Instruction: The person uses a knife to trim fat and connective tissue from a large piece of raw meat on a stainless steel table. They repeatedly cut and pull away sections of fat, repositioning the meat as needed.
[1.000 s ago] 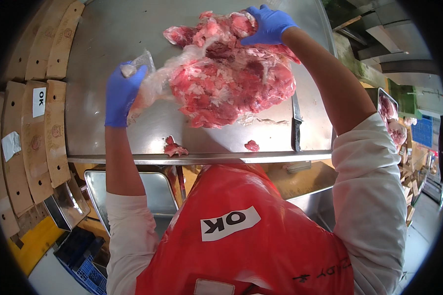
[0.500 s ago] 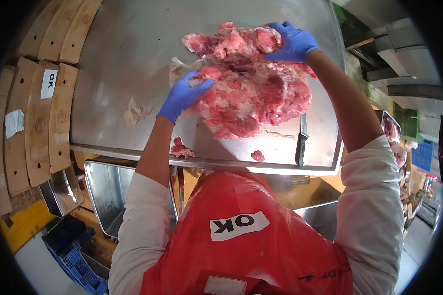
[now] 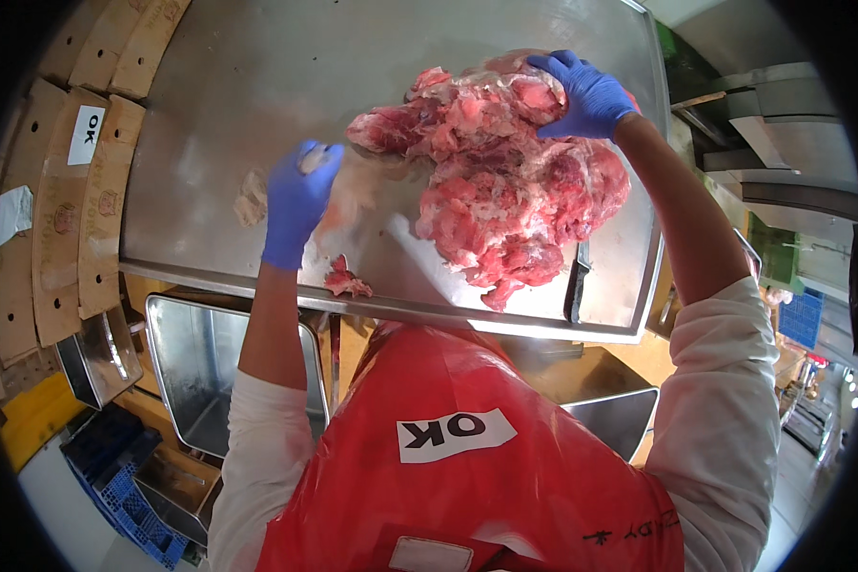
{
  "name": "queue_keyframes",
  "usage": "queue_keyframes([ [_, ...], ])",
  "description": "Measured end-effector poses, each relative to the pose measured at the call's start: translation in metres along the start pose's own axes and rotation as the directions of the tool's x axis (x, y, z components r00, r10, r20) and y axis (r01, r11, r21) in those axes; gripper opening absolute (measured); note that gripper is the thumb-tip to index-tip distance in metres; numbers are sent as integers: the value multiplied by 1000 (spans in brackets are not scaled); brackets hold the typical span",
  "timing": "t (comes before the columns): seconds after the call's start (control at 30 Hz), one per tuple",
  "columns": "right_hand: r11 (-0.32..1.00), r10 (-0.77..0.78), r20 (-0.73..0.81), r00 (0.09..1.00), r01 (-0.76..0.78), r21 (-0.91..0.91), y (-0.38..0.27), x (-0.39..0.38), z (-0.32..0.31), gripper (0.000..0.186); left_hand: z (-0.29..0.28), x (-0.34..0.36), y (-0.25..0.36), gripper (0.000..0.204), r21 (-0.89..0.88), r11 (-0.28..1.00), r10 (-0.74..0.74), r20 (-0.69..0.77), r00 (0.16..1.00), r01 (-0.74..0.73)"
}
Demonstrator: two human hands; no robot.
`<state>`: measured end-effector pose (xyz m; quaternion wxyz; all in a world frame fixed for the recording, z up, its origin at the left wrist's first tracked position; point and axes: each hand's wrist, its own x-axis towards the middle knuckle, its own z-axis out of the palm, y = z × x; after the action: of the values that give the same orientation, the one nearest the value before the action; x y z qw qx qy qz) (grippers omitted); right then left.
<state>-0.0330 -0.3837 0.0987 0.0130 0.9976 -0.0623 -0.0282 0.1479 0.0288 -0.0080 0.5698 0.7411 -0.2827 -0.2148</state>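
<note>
A large raw chunk of red meat with whitish fat lies on the right part of the metal table. My right hand, in a blue glove, grips its far right edge with thumb and fingers spread around a lobe. Off to the left of the meat, my gloved left hand is closed, with a whitish scrap of membrane showing between thumb and fingers. A pale blur hangs beside that hand. Near the front edge, a knife with a dark handle lies partly beneath the meat.
A small red meat scrap lies by the table's front rim, and a pale membrane scrap farther left. Below the edge stands an empty metal tub. Cardboard boxes line the left side; blue crates sit low left.
My left hand has come off the meat and moved left with the whitish membrane. The meat has shifted right and nearer, now covering the spot of a small scrap. My right hand keeps its grip.
</note>
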Motion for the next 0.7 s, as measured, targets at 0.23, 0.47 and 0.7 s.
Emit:
queue_keyframes([
  [0.23,1000,-7,8,1000,7,7,-6,2,4,108,135,-1,30,46,61,873,433,359,827,-483],
  [0.47,1000,-4,-32,999,4,-20,-4,3,14,109,168,28,32,44,123,866,311,625,716,-484],
  [0.7,1000,3,-53,999,-3,-13,-3,0,14,106,173,45,5,16,-355,921,-4,405,914,161],
])
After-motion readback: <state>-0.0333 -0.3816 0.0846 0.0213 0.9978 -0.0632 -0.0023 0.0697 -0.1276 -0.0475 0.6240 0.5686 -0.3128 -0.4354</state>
